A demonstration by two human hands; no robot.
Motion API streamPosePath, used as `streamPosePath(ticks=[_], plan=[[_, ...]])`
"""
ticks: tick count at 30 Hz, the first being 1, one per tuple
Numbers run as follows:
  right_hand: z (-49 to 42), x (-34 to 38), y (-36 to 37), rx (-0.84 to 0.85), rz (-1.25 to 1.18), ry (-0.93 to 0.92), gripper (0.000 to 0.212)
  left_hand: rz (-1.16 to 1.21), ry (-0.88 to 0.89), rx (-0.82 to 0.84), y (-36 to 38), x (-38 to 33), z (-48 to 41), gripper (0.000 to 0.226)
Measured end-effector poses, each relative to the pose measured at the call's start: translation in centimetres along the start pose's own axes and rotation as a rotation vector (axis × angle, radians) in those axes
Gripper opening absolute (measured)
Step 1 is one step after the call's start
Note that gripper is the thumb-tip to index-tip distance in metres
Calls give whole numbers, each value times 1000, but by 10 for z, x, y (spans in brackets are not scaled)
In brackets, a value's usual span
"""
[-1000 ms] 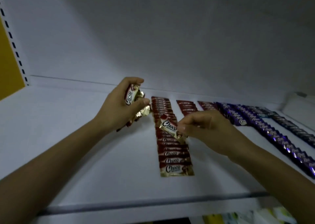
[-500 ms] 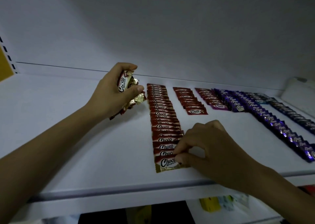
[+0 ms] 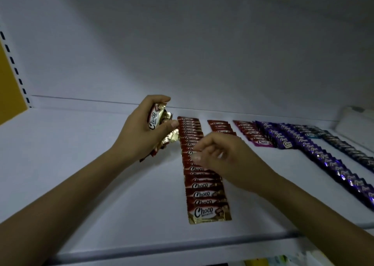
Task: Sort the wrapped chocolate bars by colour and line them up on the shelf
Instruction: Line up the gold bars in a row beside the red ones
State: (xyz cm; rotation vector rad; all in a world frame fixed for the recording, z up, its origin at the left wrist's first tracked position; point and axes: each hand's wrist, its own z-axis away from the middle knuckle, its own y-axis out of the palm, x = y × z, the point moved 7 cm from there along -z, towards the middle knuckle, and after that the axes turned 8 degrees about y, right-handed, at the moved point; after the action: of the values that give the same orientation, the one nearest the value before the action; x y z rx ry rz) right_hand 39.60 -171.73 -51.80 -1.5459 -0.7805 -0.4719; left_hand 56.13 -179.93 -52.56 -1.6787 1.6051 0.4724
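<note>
**Q:** Specify the surface and its surroundings.

**A:** The shelf is a flat white board with a grey front edge. A plain white back wall closes it at the rear. At the far left, a slotted upright stands beside a yellow panel. A white block sits at the rear right. Lighting is dim.

**Q:** Locate the stock.

**A:** All rows run from the back wall toward the front edge, with the bars lying flat and overlapping. The long red row occupies the centre and ends near the front edge with a gold-trimmed bar. To its right lie a short red row and then a second short red row. That second row lies just beside the purple rows. A dark row lies furthest right.

**Q:** Report the hands.

**A:** The left hand grips a bundle of red-and-gold bars above the shelf, just left of the long red row's rear end. The right hand hovers over the middle of that row. Its fingers are loosely curled with nothing visible between them, and the fingertips are blurred.
</note>
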Motion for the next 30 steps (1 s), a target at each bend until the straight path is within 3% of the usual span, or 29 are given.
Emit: streamPosePath(ticks=[4, 9, 19, 24, 30], plan=[[-34, -2, 19, 37, -253, 154, 31, 34, 15, -1, 1, 0, 0, 47], [-50, 4, 19, -23, -387, 102, 12, 29, 18, 6, 1, 0, -1, 49], [-47, -9, -6, -108, -459, 141, 2, 84, -7, 72, 3, -3, -1, 51], [-51, 4, -4, -52, -301, 22, 13, 44, 29, 157, 10, -6, 1, 53], [-44, -3, -28, -54, -133, 123, 11, -64, 45, 164, 2, 3, 0, 49]])
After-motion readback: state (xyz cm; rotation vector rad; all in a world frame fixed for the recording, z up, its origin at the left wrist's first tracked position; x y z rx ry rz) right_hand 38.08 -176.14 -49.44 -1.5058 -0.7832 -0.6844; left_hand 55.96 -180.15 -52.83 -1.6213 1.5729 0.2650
